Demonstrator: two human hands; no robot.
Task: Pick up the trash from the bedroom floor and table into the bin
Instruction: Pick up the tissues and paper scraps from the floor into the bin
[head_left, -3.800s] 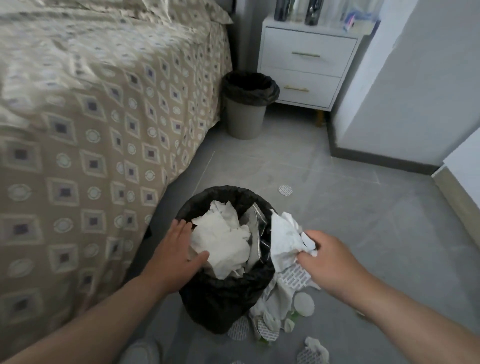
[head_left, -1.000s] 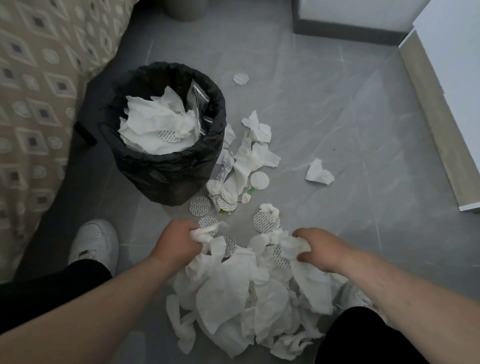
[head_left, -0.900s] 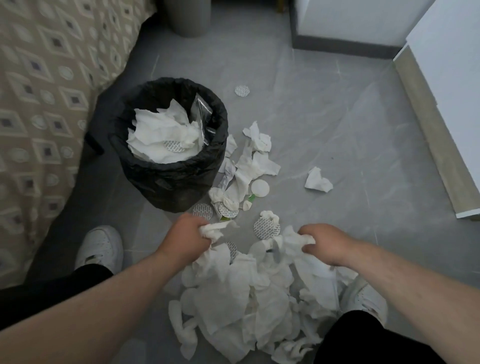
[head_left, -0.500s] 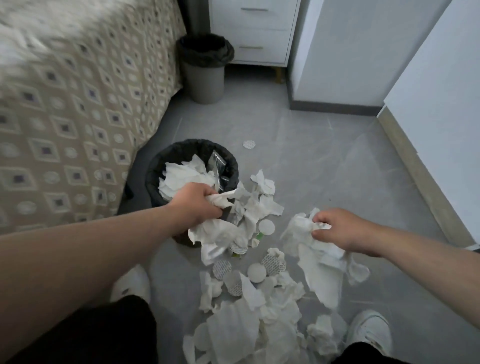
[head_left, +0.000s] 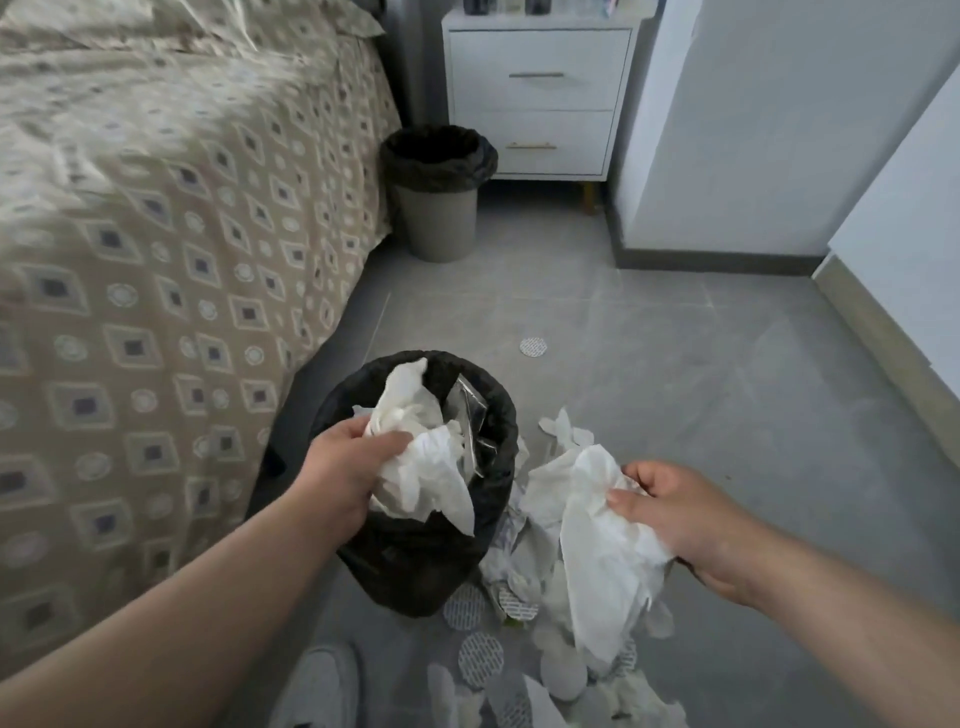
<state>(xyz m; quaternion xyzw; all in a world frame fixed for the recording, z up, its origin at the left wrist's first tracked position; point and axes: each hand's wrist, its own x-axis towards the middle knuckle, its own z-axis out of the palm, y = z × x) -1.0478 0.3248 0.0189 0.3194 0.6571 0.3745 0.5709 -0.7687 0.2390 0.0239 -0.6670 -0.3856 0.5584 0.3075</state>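
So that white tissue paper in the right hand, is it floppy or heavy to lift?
Probably floppy: the tissue paper droops in crumpled folds below the right hand. Likely very light, since a finger pinch alone carries it.

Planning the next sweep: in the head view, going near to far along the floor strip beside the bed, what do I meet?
White shoe → black bin stuffed with tissue → lone round seal → grey bin → white nightstand.

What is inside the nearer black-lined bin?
Crumpled white tissue, gripped by the left hand, and a clear plastic wrapper. Whatever lies deeper in the bin is covered.
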